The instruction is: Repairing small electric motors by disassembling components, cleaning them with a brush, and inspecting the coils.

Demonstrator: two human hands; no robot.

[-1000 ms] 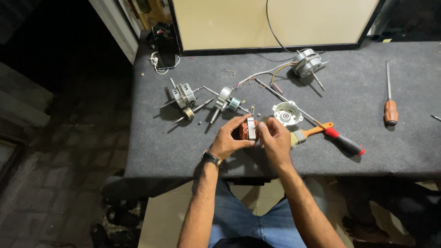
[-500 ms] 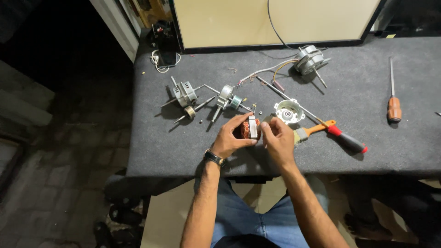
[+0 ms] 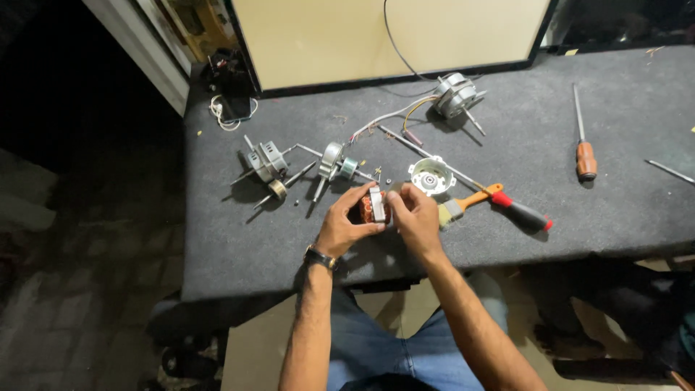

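Both my hands meet over the front middle of the dark grey table [image 3: 239,253]. Between them is a small motor stator [image 3: 374,206] with copper-coloured windings and a pale metal frame. My left hand [image 3: 346,221], with a wristwatch on the wrist, grips it from the left. My right hand [image 3: 414,216] holds it from the right, fingers curled over its top. A white round motor end cap [image 3: 430,176] lies just beyond my right hand. A small paintbrush [image 3: 463,205] with an orange handle lies right of my right hand.
On the table lie a rotor with its shaft [image 3: 334,165], another motor part [image 3: 266,165], a wired motor [image 3: 456,94] at the back, a red-and-black screwdriver [image 3: 515,211], a wooden-handled screwdriver [image 3: 583,148] and a cream panel [image 3: 391,36]. The table's left edge drops to a dark paved floor.
My hands stay together on the stator and have turned it slightly. The view has shifted a little. The parts on the table lie where they were.
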